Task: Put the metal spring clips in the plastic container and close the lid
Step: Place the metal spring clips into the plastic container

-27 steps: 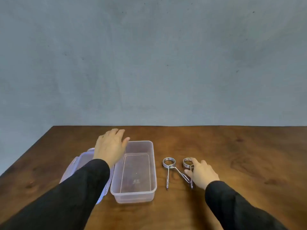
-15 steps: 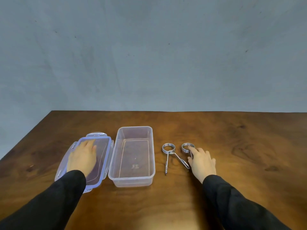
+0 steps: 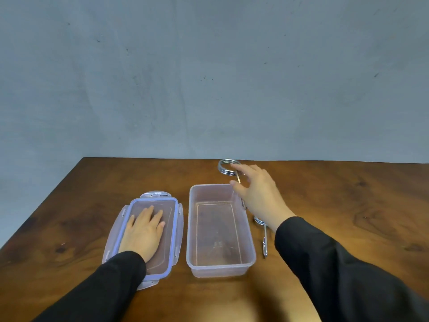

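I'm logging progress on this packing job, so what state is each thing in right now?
plastic container: open, nothing inside, upright on the table.
lid: off, flat on the table left of the container.
left hand: flat on the lid, open.
right hand: raised by the container's far right corner, pinching a clip.
held spring clip: lifted off the table.
second spring clip: lying on the table right of the container.

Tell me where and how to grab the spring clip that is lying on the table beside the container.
Take the second spring clip by its straight legs, pinching them from above with a thumb-and-finger grip. It lies flat on the table, right of the plastic container, legs pointing toward the person. Its coil end is partly hidden under the right hand, which holds the first clip, so the legs look like the clearer access.
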Demonstrator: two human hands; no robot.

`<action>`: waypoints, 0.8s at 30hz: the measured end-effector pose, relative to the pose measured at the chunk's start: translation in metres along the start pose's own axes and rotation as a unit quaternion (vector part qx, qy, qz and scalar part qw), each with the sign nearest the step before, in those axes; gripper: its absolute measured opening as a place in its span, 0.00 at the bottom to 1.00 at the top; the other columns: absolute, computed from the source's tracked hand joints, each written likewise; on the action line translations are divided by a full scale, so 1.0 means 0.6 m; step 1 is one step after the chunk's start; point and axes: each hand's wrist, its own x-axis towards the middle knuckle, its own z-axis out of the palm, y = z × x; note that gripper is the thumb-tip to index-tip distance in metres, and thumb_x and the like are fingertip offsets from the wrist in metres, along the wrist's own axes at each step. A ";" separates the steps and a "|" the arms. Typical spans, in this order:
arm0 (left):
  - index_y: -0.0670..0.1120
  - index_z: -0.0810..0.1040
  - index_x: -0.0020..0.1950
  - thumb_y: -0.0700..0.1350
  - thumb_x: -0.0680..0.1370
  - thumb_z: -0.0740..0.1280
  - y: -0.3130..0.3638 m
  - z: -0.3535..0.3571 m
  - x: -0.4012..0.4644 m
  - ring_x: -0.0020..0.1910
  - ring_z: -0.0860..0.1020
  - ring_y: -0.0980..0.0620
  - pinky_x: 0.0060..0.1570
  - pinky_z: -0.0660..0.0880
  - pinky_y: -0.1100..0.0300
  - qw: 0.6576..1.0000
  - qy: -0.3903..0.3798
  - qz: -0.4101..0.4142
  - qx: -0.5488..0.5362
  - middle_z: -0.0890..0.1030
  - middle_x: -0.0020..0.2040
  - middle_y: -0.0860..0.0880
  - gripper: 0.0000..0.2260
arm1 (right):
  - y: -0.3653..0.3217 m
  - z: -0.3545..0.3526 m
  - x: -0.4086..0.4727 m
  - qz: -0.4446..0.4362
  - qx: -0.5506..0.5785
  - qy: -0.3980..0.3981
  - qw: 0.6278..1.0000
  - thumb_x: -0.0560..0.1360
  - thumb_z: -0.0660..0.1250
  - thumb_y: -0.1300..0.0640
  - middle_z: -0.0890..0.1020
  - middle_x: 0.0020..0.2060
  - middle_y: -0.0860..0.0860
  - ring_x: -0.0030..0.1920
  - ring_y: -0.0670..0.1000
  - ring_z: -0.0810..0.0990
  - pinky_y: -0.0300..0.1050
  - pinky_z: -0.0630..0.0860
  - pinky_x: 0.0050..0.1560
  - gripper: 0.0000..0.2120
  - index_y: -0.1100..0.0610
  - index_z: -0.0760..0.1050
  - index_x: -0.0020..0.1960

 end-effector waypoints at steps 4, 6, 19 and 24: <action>0.54 0.59 0.80 0.54 0.85 0.48 -0.003 0.003 -0.002 0.80 0.56 0.50 0.79 0.46 0.46 1.000 0.002 0.008 -0.008 0.59 0.81 0.51 0.23 | -0.048 0.076 0.003 0.000 -0.017 -0.050 0.999 0.79 0.66 0.49 0.79 0.58 0.48 0.60 0.52 0.74 0.58 0.74 0.61 0.19 0.43 0.74 0.69; 0.55 0.58 0.80 0.55 0.84 0.48 -0.006 0.004 0.001 0.80 0.54 0.50 0.79 0.45 0.46 1.000 -0.001 0.011 -0.010 0.57 0.82 0.51 0.23 | -0.050 0.108 -0.005 0.017 -0.024 -0.058 0.998 0.78 0.67 0.49 0.79 0.59 0.47 0.62 0.52 0.74 0.55 0.75 0.62 0.18 0.42 0.75 0.68; 0.56 0.58 0.80 0.58 0.83 0.47 -0.016 0.014 0.008 0.80 0.54 0.49 0.79 0.45 0.46 1.000 -0.005 0.012 -0.010 0.57 0.82 0.51 0.25 | -0.010 0.195 -0.036 0.064 -0.151 -0.140 0.976 0.79 0.68 0.47 0.76 0.70 0.45 0.72 0.52 0.69 0.59 0.65 0.72 0.21 0.42 0.71 0.71; 0.56 0.57 0.80 0.59 0.83 0.47 -0.017 0.013 0.008 0.81 0.53 0.49 0.79 0.45 0.46 1.000 -0.004 0.016 -0.007 0.57 0.82 0.52 0.25 | -0.003 0.208 -0.035 0.079 -0.144 -0.150 0.975 0.78 0.69 0.47 0.75 0.70 0.46 0.71 0.53 0.71 0.55 0.67 0.72 0.24 0.43 0.70 0.73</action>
